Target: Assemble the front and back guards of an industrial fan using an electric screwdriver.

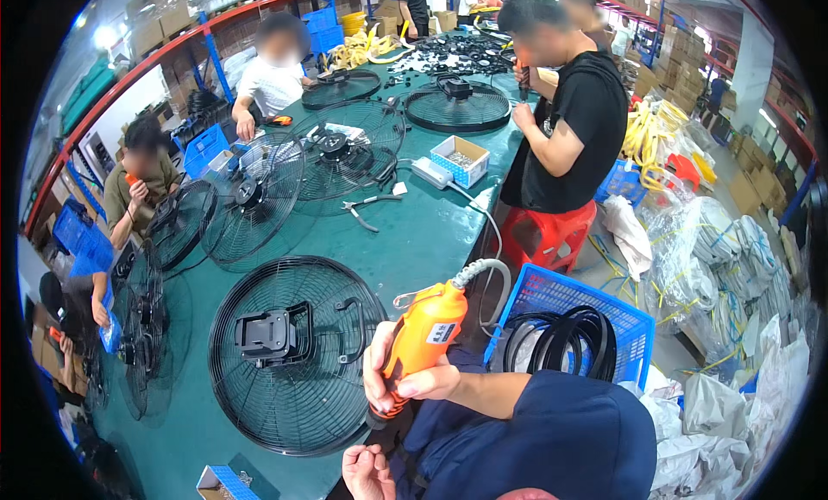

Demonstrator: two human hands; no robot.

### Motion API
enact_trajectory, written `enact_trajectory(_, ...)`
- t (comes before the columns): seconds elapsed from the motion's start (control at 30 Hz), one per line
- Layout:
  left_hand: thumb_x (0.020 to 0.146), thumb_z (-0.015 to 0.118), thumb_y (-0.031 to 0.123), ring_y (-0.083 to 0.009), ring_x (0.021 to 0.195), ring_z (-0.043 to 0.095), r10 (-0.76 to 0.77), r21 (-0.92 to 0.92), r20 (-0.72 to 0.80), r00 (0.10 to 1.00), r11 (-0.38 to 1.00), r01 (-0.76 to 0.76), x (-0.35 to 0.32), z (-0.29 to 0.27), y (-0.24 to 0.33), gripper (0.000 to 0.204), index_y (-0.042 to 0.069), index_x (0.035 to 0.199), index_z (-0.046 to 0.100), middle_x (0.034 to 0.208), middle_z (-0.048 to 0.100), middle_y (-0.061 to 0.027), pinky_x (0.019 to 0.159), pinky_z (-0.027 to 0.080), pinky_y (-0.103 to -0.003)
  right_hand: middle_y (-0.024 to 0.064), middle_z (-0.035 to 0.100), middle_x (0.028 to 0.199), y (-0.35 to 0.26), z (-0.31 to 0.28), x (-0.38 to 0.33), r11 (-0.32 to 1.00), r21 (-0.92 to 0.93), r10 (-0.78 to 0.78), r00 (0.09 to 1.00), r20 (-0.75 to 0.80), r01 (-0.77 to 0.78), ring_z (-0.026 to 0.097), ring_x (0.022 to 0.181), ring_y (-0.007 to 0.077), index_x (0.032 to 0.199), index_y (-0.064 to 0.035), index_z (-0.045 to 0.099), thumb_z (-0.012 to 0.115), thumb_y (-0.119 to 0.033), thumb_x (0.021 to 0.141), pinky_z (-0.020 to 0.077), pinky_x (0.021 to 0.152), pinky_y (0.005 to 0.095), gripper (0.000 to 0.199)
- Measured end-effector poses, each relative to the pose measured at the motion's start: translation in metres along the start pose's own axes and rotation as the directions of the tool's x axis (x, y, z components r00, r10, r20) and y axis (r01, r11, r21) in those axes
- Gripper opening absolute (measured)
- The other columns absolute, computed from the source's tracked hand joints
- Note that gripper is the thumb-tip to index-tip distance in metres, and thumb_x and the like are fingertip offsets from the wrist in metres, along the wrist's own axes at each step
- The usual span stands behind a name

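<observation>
Navy sleeve (552, 444) is leading to the right hand (435, 383), whose grip is wrapping an orange electric screwdriver (427, 326) near the black fan guard (297, 392) on the worktop (423, 241), where keeping the tool square is probably helping most, while the left hand (368, 472) is curling, contents unclear.

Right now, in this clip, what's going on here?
The person's right hand grips an orange electric screwdriver, tip pointing down beside a round black fan grille lying on the green table. The left hand is just below the tip, fingertips pinched; whether they hold anything is unclear. A black bracket lies on the grille. Further along the table, a co-worker in a black top holds an orange tool upright.
</observation>
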State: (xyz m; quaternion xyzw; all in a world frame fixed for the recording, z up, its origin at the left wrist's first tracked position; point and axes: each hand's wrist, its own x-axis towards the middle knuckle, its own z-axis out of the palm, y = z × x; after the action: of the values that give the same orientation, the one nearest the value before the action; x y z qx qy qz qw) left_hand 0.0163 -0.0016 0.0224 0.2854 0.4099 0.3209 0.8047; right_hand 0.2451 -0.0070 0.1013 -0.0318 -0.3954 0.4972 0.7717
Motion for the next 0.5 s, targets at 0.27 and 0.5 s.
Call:
enact_trajectory(0.27,0.09,0.058,0.007,-0.014,0.074,0.048,0.027,-0.217,0.021,0.999,0.976,-0.022,-0.001,0.011,0.004,0.015,0.002,0.102,0.052,0.092,0.055,-0.0072,0.061,0.041,-0.023,0.0152,0.057,0.08,0.009,0.013,-0.006,0.999,0.033,-0.017,1.0,0.006,0.017,0.059,0.065,0.0188,0.103,-0.0009,0.043,0.063,-0.004,0.072,0.0504,0.059,0.0301,0.037)
enact_trajectory(0.5,0.09,0.055,0.007,-0.0146,0.07,0.042,-0.025,-0.432,0.208,0.978,0.895,0.115,0.002,0.014,0.007,0.011,0.002,0.099,0.051,0.084,0.048,-0.0056,0.057,0.037,-0.024,0.0156,0.057,0.08,0.015,0.015,-0.01,1.0,0.004,0.019,1.0,-0.001,-0.019,0.059,0.065,0.0182,0.104,-0.0012,0.043,0.063,-0.005,0.072,0.0504,0.059,0.0293,0.038)
